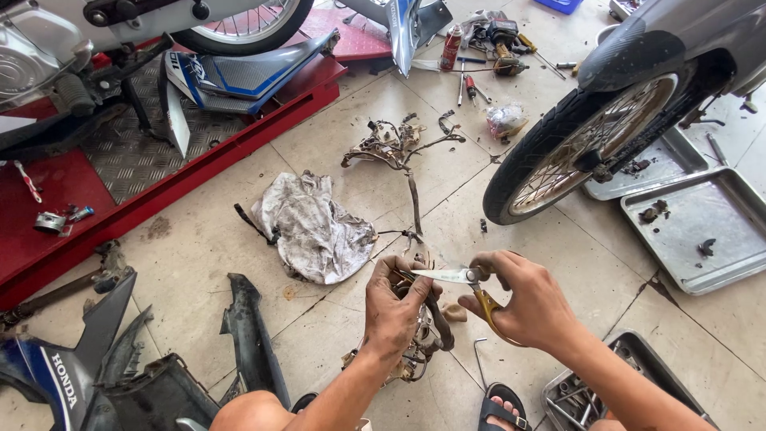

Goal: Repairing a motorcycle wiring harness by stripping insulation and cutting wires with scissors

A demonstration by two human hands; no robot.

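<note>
My left hand (395, 311) grips a dirty bundle of wires (419, 351), a wiring harness that hangs down toward the tiled floor. My right hand (523, 299) holds a pair of scissors (459, 278) with yellow handles; the blades point left and touch the harness just above my left fingers. A second tangled wire harness (395, 144) lies on the floor farther off, with a strand trailing toward my hands.
A crumpled dirty rag (315, 227) lies left of my hands. A motorcycle front wheel (574, 148) stands at right over metal trays (702, 231). A red lift ramp (159, 160) carries another motorcycle at upper left. Dark fairing panels (120, 351) lie at lower left; tools (491, 44) are scattered at top.
</note>
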